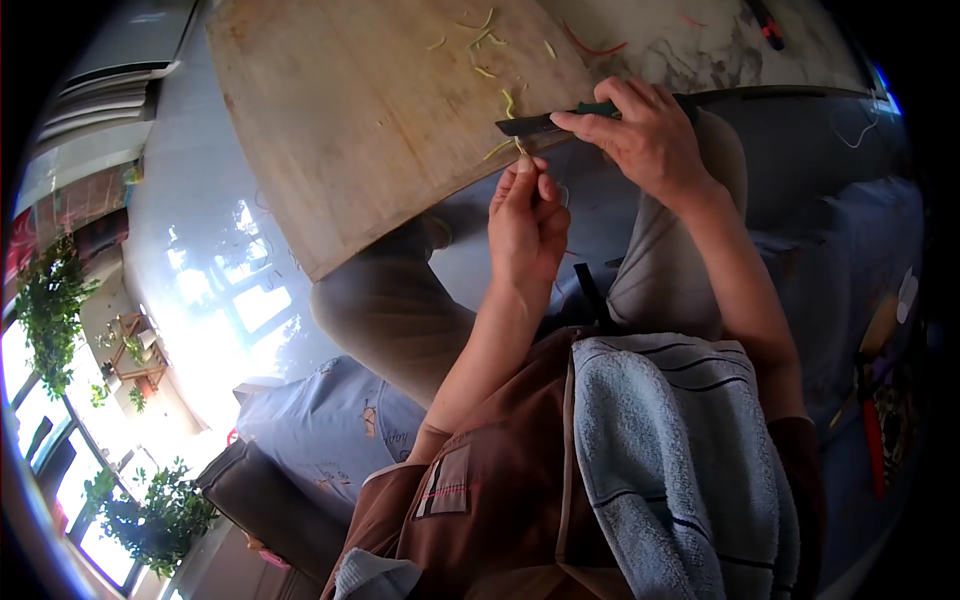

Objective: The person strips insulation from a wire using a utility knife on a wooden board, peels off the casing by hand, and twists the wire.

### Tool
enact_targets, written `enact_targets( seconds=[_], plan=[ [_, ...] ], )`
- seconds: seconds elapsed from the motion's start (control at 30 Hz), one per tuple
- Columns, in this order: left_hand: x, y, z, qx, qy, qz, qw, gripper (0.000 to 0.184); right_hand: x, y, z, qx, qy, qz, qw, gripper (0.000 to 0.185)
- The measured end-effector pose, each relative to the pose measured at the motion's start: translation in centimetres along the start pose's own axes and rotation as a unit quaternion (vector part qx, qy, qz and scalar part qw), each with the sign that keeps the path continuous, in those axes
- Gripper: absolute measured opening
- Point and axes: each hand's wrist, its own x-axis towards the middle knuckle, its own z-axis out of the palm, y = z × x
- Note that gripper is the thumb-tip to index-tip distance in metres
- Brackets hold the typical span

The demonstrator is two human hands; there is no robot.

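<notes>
My right hand (645, 135) is closed round the green handle of a knife (530, 126), whose dark blade points left over the near edge of the wooden board (400, 110). Just below the blade, my left hand (528, 205) pinches a thin yellowish strand (520, 146) between thumb and fingers. The strand's upper end meets the blade. A yellow-green shaving (508, 103) lies on the board above the blade, and more thin shavings (485, 38) are scattered farther up.
A marble-patterned surface (690, 50) adjoins the board, with a red strip (592, 45) and a red-and-black tool (768, 28) on it. My knees are under the board's near edge. Plants (155, 515) stand by the windows at the left.
</notes>
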Motion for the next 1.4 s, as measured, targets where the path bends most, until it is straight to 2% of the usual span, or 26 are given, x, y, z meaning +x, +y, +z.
enact_targets(
  seconds=[0.13, 0.37, 0.57, 0.87, 1.1, 1.2, 1.4],
  plan=[
    [-0.1, 0.2, -0.1, 0.007, -0.004, -0.001, 1.0, 0.013, 0.3, 0.1, 0.0, 0.012, -0.014, 0.002, 1.0, 0.032],
    [-0.1, 0.1, 0.1, -0.002, -0.016, -0.008, 1.0, 0.013, 1.3, -1.0, 2.4, 0.0, 0.087, 0.056, 0.995, 0.031],
    [0.1, 0.5, 0.4, -0.029, -0.005, -0.02, 0.999, 0.014, 0.2, -1.3, 0.0, 0.022, 0.022, 0.084, 0.996, 0.028],
    [0.3, 0.3, -0.4, -0.009, -0.029, -0.012, 0.999, 0.014, 1.2, -0.2, -1.0, 0.032, -0.03, 0.045, 0.998, 0.021],
    [0.4, 0.2, 0.1, -0.015, -0.013, -0.003, 1.0, 0.016, 0.6, -0.8, 0.8, 0.023, 0.046, 0.042, 0.998, 0.025],
    [0.3, -0.1, 0.3, -0.004, 0.008, -0.004, 1.0, 0.016, -0.4, -1.8, 1.6, 0.01, 0.057, 0.084, 0.995, 0.029],
    [0.0, -0.2, 0.7, 0.01, 0.02, -0.001, 1.0, 0.014, 0.0, -3.3, 2.8, -0.035, 0.097, 0.122, 0.987, 0.022]
  ],
)
